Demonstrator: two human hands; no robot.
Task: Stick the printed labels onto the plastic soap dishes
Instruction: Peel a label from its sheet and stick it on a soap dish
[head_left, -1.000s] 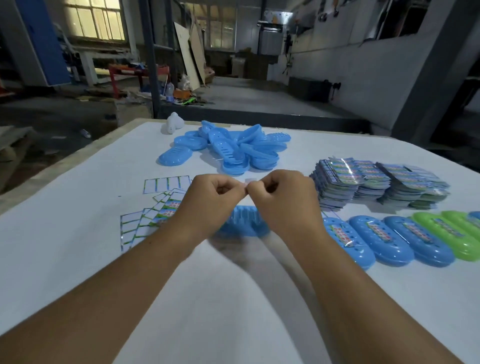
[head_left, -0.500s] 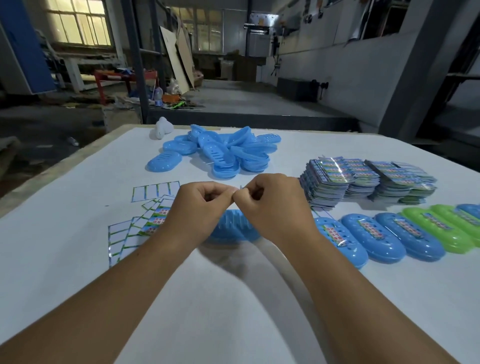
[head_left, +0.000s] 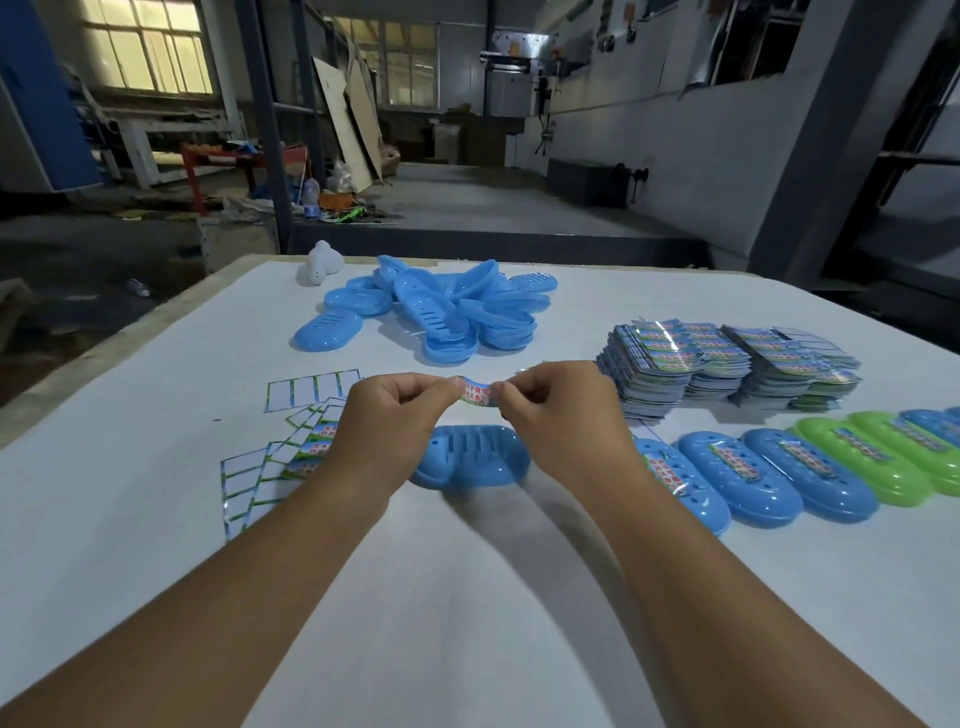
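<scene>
From the head camera, the person's left hand and right hand are meeting above the middle of the white table, each pinching one end of a printed label between thumb and fingertips, the other fingers curled in. The label is stretching between them, slightly bowed, held in the air above a blue soap dish that is lying slotted side up on the table just under the hands; label and dish are apart.

To the right, a row of labelled dishes, blue and then green, is running off toward the right edge of the view, the nearest one sitting just beside the right wrist. Behind that row, stacks of printed labels are standing near the table's right side. To the left of the left hand, spent backing sheets are lying fanned out and overlapping, partly under the wrist. Farther back, a pile of unlabelled blue dishes is lying loosely heaped, with a small white object near the far left corner. The table's left edge is running diagonally, and its far edge is lying just behind the pile. The near part of the table, under and between the forearms, is bare white surface.
</scene>
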